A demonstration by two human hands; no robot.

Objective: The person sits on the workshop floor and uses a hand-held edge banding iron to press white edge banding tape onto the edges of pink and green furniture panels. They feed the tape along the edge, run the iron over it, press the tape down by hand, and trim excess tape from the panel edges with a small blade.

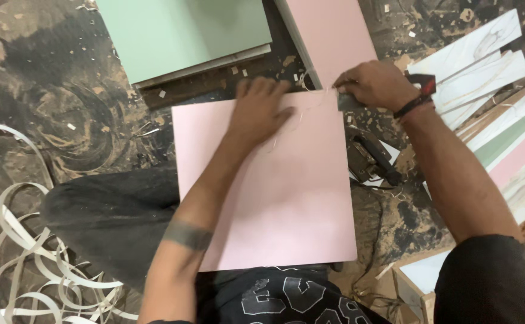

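Pink panel is pressed flat by the spread left hand, while the right hand grips a small dark tool at its far right corner.

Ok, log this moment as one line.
left hand: flat on square pink laminated board | right hand: gripping small dark tool at board's far corner

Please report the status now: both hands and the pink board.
Left hand flat on pink board. Right hand grips small dark tool at board's far edge. Power tool lies beside.
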